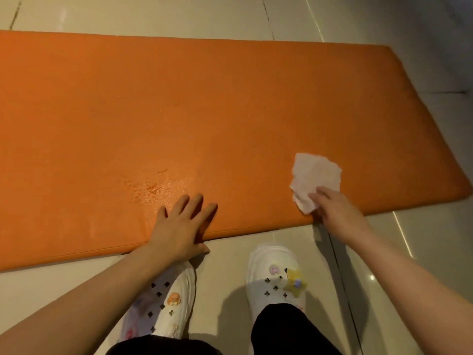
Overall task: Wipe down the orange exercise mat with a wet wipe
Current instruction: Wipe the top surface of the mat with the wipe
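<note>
Orange exercise mat [204,111] lies on the tiled floor [422,252], long axis left-right. Right hand [337,211], grip pinching wet wipe [314,178], sits near the mat's right end; unwiped length extends leftward. Left hand [181,226] flat, fingers spread, on near edge.

We see a glossy tiled floor [256,257] bearing the orange exercise mat [204,111], with white clogs [276,275] just behind the wipe-holding grip.
</note>
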A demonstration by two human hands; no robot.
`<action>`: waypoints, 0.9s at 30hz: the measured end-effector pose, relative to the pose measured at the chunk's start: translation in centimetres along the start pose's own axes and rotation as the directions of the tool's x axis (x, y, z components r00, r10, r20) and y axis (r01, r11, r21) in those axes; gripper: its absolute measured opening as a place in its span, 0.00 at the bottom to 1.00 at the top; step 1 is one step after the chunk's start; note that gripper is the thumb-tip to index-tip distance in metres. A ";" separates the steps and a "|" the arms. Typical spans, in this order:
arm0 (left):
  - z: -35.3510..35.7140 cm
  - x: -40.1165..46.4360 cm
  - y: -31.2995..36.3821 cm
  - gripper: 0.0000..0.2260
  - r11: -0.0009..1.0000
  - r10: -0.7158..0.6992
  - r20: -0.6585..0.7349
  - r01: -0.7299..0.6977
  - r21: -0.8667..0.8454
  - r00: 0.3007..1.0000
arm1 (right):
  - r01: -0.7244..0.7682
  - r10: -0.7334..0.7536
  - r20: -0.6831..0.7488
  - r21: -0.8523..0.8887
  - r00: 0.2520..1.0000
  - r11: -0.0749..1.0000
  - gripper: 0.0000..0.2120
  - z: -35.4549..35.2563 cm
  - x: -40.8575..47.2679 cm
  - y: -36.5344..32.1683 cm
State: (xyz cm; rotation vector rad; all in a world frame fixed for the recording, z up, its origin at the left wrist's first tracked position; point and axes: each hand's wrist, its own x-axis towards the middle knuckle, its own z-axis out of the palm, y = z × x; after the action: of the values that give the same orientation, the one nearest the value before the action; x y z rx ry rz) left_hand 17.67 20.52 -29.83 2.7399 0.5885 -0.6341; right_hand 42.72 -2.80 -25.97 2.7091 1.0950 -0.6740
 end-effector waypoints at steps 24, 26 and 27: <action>-2.8 -5.2 -3.8 0.27 0.995 0.096 -0.485 -0.070 0.071 0.869 | 0.123 -0.165 -0.410 -0.128 0.897 0.984 0.30 0.6 -1.2 0.5; -5.3 -6.2 -3.5 0.19 0.993 0.116 -0.595 -0.082 0.084 0.795 | 0.106 -0.116 -0.391 -0.047 0.913 0.993 0.30 1.4 -1.3 -0.3; -6.5 -6.8 -3.5 0.17 0.990 0.138 -0.634 -0.095 0.102 0.761 | 0.084 -0.079 -0.384 -0.003 0.920 0.996 0.30 1.7 -1.4 -0.8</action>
State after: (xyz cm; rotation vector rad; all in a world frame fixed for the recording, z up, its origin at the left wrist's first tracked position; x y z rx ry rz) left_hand 12.88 23.59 -21.53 2.9955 0.5210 0.3613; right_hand 40.65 -3.57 -26.82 2.8967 1.2920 -0.1551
